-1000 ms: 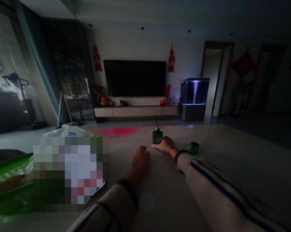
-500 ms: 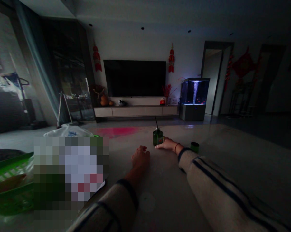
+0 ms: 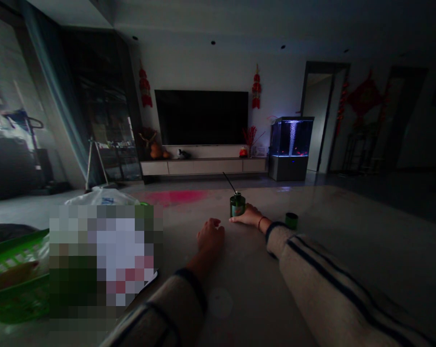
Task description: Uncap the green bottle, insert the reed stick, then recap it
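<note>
A small dark green bottle (image 3: 237, 205) with a thin black stick leaning out of its neck stands far out on the grey table (image 3: 333, 250). My right hand (image 3: 249, 215) lies right beside it, fingers around its base on the right side. A short green cap (image 3: 291, 220) sits on the table to the right of my right wrist. My left hand (image 3: 211, 236) rests on the table nearer to me, fingers loosely curled, with nothing in it.
A green plastic basket (image 3: 17, 270) and a white plastic bag (image 3: 102, 196) are at the table's left. Beyond the table are a dark television (image 3: 201, 117) on the wall, a low cabinet and a lit fish tank (image 3: 291, 137). The room is dim.
The stick in the bottle now leans to the left where it stood nearly upright. My right hand has shifted slightly at the bottle's base. My left hand has stayed put.
</note>
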The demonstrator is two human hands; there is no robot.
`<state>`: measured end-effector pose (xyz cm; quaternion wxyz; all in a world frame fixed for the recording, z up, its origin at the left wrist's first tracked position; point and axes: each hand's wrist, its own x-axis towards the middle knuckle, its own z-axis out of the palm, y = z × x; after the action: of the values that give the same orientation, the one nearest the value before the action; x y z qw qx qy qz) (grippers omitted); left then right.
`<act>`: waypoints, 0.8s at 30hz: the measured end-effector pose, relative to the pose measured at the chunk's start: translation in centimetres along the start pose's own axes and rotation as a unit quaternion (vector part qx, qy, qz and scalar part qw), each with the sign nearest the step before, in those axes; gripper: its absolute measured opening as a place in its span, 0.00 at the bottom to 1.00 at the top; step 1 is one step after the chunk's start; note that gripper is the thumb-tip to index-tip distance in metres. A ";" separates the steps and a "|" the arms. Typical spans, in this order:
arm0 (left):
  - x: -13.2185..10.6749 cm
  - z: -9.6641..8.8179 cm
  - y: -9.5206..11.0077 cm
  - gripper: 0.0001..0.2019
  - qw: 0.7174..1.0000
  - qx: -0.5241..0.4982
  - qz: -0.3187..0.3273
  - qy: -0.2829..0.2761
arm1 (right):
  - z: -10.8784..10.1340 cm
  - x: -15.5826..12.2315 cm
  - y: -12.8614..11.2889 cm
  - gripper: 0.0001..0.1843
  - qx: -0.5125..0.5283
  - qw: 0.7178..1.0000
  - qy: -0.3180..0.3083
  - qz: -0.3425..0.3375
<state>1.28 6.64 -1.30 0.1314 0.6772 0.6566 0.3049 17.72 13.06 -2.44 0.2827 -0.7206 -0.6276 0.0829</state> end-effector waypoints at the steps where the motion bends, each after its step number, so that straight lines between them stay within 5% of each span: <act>1: 0.0 0.0 0.0 0.12 1.000 0.000 0.001 0.000 | 0.0 0.0 0.0 0.34 -0.001 1.000 -0.003 0.001; 24: 0.0 0.0 0.0 0.12 1.000 0.008 0.001 0.000 | -0.1 -0.3 -0.4 0.29 -0.006 1.000 0.003 0.004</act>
<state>1.29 6.61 -1.24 0.1254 0.6787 0.6586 0.2999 17.35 12.82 -2.25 0.2797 -0.7252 -0.6244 0.0778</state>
